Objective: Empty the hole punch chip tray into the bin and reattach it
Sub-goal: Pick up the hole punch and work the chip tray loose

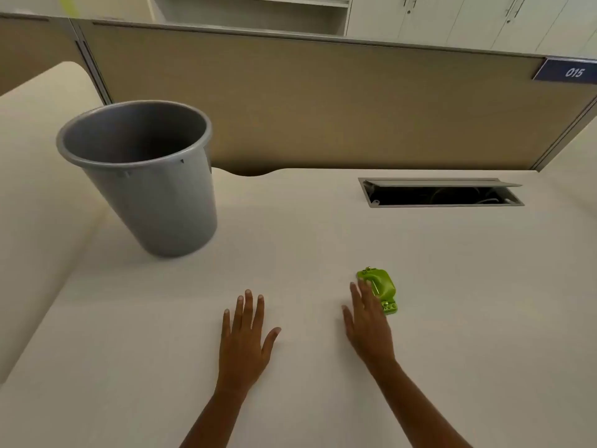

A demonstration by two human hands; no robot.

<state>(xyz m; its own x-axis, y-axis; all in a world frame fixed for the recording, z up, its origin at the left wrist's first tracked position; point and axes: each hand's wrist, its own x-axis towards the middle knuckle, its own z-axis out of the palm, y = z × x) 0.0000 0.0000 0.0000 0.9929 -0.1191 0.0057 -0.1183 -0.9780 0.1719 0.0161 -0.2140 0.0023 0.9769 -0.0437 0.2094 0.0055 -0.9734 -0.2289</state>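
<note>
A small lime-green hole punch lies on the white desk right of centre. My right hand is flat and open with its fingers spread; its fingertips overlap the punch's left side, hiding part of it. Whether the fingers touch the punch I cannot tell. My left hand rests flat on the desk with its fingers apart and holds nothing. A grey plastic bin stands upright on the desk at the far left, its mouth open. The chip tray under the punch is not visible.
A beige partition wall runs along the back of the desk. An open cable hatch is cut into the desk at the back right. A blue tag reading 015 hangs on the partition's top right.
</note>
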